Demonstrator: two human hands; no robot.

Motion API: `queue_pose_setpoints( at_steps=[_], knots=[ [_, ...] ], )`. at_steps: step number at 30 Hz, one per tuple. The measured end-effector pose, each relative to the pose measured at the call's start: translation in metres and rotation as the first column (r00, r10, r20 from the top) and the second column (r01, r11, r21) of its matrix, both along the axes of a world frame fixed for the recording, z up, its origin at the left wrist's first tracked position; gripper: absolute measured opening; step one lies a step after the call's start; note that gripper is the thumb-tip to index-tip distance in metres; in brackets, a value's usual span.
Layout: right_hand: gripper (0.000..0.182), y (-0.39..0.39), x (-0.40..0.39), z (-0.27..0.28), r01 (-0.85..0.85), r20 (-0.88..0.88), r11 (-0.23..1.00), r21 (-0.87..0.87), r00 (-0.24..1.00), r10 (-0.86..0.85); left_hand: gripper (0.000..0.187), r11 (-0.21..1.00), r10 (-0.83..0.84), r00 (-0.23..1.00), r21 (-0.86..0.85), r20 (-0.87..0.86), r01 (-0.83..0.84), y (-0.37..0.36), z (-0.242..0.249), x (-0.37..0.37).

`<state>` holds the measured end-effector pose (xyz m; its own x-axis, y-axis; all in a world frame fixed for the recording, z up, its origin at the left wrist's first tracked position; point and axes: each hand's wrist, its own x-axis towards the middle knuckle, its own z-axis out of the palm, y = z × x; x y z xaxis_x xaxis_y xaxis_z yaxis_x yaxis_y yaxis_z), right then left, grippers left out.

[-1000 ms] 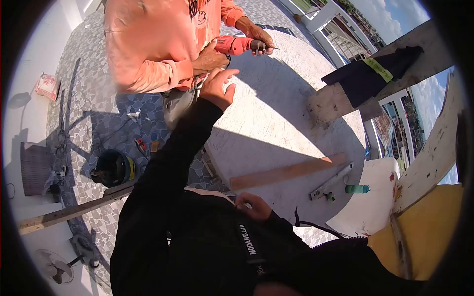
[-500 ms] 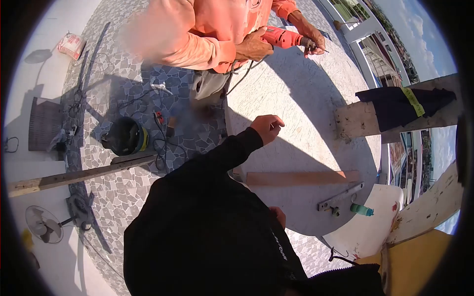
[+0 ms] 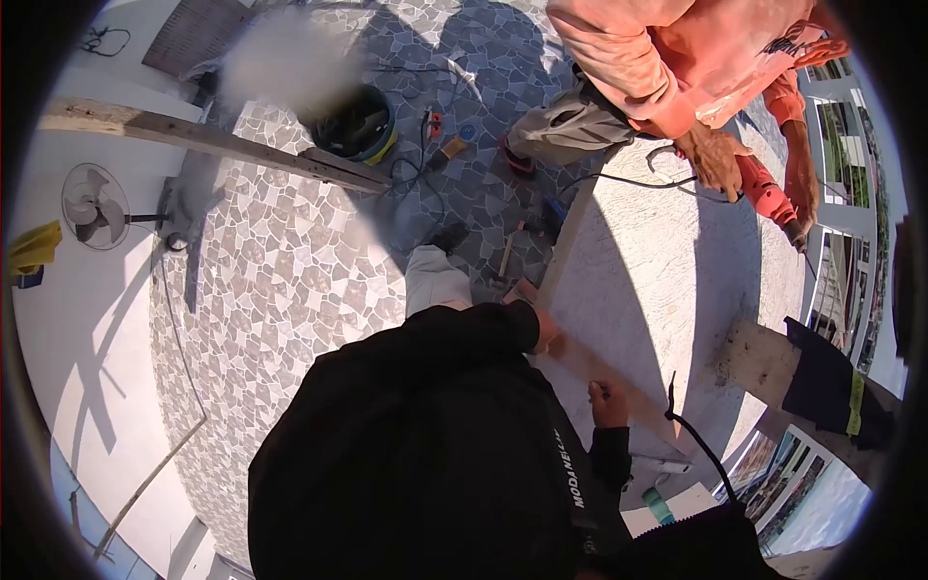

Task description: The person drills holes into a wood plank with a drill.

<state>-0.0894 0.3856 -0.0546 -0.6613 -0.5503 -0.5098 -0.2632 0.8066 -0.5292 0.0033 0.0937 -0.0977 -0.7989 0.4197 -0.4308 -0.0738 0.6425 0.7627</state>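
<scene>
A reddish-brown wooden board [image 3: 633, 394] lies on the white table [image 3: 619, 232], its near end sticking out past the table edge. My left hand [image 3: 549, 333] is closed on the board near that end, its fingers partly hidden. Beside the board's near edge, my right hand [image 3: 609, 403] has its fingers curled together. A small dark spot shows at its fingertips, too small to name. A metal straightedge or level [image 3: 660, 465] and a teal bottle-like object [image 3: 657, 505] lie near my right forearm.
Across the table a co-worker in an orange top [image 3: 696, 58] holds a red power drill [image 3: 767, 190] with both hands. A dark bucket [image 3: 356, 126], cords and tools stand on the tiled floor. A wooden beam [image 3: 213, 140] crosses the left; a cloth-draped post [image 3: 759, 362] stands right.
My view has turned and dropped toward the board. My left hand has moved from above the table onto the board, and my right hand has reached to its side. The co-worker still holds the drill.
</scene>
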Motion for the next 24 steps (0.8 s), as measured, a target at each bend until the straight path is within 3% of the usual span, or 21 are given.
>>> queue_pose_setpoints(
  at_steps=[1,6,7,8,9,11,13,14,15,17,19,21,23,24],
  knots=[
    [0.019,-0.004,-0.005,-0.002,-0.016,0.002,1.0,-0.004,1.0,0.016,0.026,0.985,0.169,0.985,-0.045,0.037,-0.167,-0.006,0.002,0.009],
    [0.029,-0.047,-0.016,-0.012,-0.134,-0.091,0.987,-0.086,0.988,0.126,0.023,0.879,0.476,0.879,-0.044,0.024,-0.475,-0.032,-0.017,0.055],
    [0.034,-0.064,-0.011,0.001,-0.07,-0.089,0.992,-0.101,0.994,0.061,0.025,0.839,0.545,0.837,0.046,-0.051,-0.543,-0.031,-0.04,0.068],
    [0.041,-0.075,-0.013,0.001,0.027,-0.01,0.975,-0.219,0.999,-0.03,0.026,0.795,0.592,0.806,0.149,0.021,-0.588,-0.043,-0.029,0.076],
    [0.05,-0.088,-0.016,-0.004,0.138,0.016,0.94,-0.313,0.99,-0.14,0.024,0.757,0.634,0.77,0.147,0.068,-0.637,-0.052,-0.018,0.081],
    [0.072,-0.117,-0.035,0.014,0.352,0.175,0.772,-0.529,0.936,-0.306,0.021,0.695,0.692,0.718,0.195,0.076,-0.692,-0.06,-0.007,0.085],
    [0.097,-0.14,-0.061,0.027,0.435,0.305,0.441,-0.785,0.891,-0.337,0.022,0.737,0.643,0.761,0.198,0.087,-0.646,-0.071,0.002,0.079],
    [0.1,-0.154,-0.069,0.038,0.468,0.376,0.268,-0.842,0.866,-0.329,0.022,0.775,0.595,0.8,0.209,0.076,-0.597,-0.073,0.0,0.071],
    [0.1,-0.163,-0.083,0.037,0.371,0.3,0.196,-0.908,0.901,-0.314,0.021,0.762,0.605,0.794,0.247,0.055,-0.598,-0.077,-0.003,0.066],
    [0.1,-0.182,-0.09,0.06,0.337,0.282,0.132,-0.932,0.905,-0.318,0.019,0.787,0.559,0.829,0.293,0.032,-0.542,-0.097,-0.001,0.048],
    [0.095,-0.195,-0.084,0.066,0.348,0.289,0.038,-0.937,0.83,-0.477,0.018,0.721,0.638,0.77,0.361,-0.012,-0.592,-0.111,0.012,0.018],
    [0.085,-0.198,-0.089,0.076,0.259,0.177,0.053,-0.965,0.781,-0.599,0.017,0.788,0.553,0.829,0.375,-0.083,-0.488,-0.126,0.03,-0.01],
    [0.067,-0.209,-0.089,0.091,0.292,0.287,-0.143,-0.946,0.542,-0.79,0.016,0.811,0.498,0.837,0.465,-0.228,-0.356,-0.14,0.056,-0.031],
    [0.06,-0.205,-0.096,0.09,0.327,0.249,-0.079,-0.942,0.522,-0.816,0.016,0.799,0.49,0.821,0.527,-0.295,-0.288,-0.138,0.068,-0.041]
  ],
)
